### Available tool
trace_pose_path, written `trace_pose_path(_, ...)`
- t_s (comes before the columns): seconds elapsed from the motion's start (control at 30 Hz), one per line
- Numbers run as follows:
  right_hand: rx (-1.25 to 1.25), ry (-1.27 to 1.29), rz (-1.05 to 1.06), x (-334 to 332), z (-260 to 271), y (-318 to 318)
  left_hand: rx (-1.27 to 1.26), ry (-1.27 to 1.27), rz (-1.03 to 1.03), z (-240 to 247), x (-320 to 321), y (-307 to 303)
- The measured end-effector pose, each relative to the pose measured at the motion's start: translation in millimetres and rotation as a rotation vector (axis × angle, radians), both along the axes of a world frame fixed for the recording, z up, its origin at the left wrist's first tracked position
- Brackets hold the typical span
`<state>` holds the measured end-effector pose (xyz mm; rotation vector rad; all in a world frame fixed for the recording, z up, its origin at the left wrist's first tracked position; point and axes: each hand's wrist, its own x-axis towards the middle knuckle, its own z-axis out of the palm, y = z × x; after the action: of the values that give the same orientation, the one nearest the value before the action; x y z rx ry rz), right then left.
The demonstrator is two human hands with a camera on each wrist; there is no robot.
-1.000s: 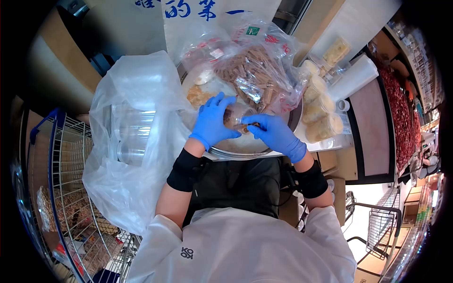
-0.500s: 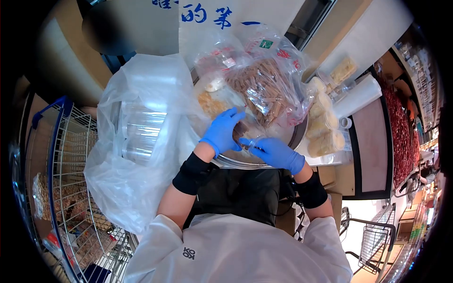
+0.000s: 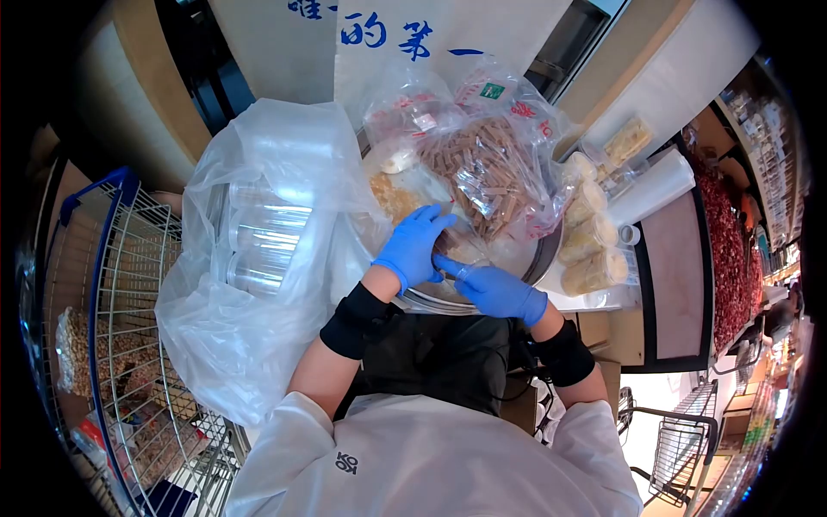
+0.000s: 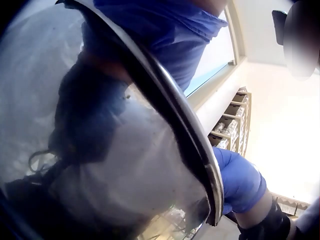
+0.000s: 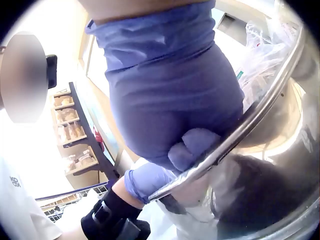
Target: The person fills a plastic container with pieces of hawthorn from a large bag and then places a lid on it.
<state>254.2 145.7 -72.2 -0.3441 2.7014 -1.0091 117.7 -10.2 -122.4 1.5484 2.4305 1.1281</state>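
Note:
Both hands wear blue gloves and meet low over the front of a round metal tray (image 3: 426,303). My left hand (image 3: 412,248) grips a clear plastic jar (image 3: 447,239) with brown pieces showing in it, its fingers spread along the far side. From the other side my right hand (image 3: 498,289) holds the jar's near end, index finger extended along it; the right wrist view shows other fingertips (image 5: 200,141) curled in. Just beyond lies an open plastic bag of brown sticks (image 3: 491,177). Golden crumbly pieces (image 3: 392,200) lie left of it.
At the left a large translucent bag (image 3: 202,327) holds stacked clear jars (image 3: 271,237), beside a shopping cart (image 3: 103,276). Several filled jars (image 3: 594,270) line the tray's right side, near a plastic roll (image 3: 655,185). The tray's metal rim (image 4: 172,102) stands high in the wrist views.
The jar has tilted between the hands, and the right hand has moved from its open-looking end to lie lower along it. The head view has shifted slightly.

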Motion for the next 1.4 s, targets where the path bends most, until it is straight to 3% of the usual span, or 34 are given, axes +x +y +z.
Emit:
trace_pose_path(0.07, 0.000, 0.073, -0.001, -1, -13, 1, -0.003, 0.010, 0.006, 1, 0, 0)
trace_pose_path(0.13, 0.018, 0.310, 0.044, -3, -20, 4, -0.007, -0.009, 0.023, 1, 0, 1)
trace_pose_path(0.27, 0.010, 0.266, -0.048, 8, -6, 11, 0.014, -0.028, 0.065, 12, 3, -2)
trace_pose_path(0.33, -0.061, 0.004, -0.321, 15, 19, 5, -0.113, -0.003, 0.212, 26, 9, -2)
trace_pose_path(0.37, -0.057, 0.004, -0.323, 16, 19, 6, -0.110, -0.004, 0.210, 23, 8, -1)
trace_pose_path(0.43, -0.078, 0.128, -0.404, 17, 20, 8, -0.009, -0.205, 0.164, 16, 2, -1)
trace_pose_path(0.53, -0.145, 0.200, -0.452, 15, 19, 4, 0.013, -0.296, 0.061, 20, -2, -1)
trace_pose_path(0.67, -0.188, 0.281, -0.572, 11, 14, 1, 0.090, -0.143, 0.087, 23, 4, -5)
trace_pose_path(0.77, -0.077, 0.295, -0.648, 11, 18, -1, 0.134, -0.128, 0.138, 29, 10, -7)
trace_pose_path(0.83, -0.207, 0.363, -0.714, 11, 14, -2, 0.215, -0.142, 0.161, 29, 9, -7)
trace_pose_path(1.17, -0.109, 0.243, -0.553, 11, 27, 1, 0.282, -0.036, 0.199, 29, 13, -8)
trace_pose_path(1.27, 0.029, 0.287, -0.545, 4, 19, -3, 0.269, 0.009, 0.187, 32, 14, -8)
trace_pose_path(1.33, 0.143, 0.468, -0.468, -1, 6, -2, 0.249, 0.035, 0.192, 33, 17, -7)
trace_pose_path(1.4, 0.126, 0.443, -0.491, -2, -1, 0, 0.245, 0.045, 0.196, 32, 16, -7)
